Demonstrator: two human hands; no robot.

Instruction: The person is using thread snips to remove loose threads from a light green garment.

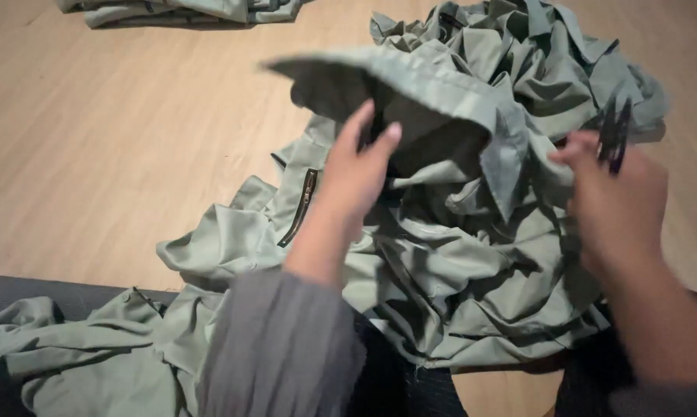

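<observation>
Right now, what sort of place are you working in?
Probably a garment workroom or home sewing spot, worked on the floor. A big heap of sage-green garments lies on pale wood-look flooring, a folded stack sits beyond, and the left hand and right hand lift one piece.

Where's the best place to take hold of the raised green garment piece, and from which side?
Grip the stiff folded band along the top of the raised green garment, probably from below, between the left hand and the right hand. That edge stands up clear of the crumpled pile.
</observation>
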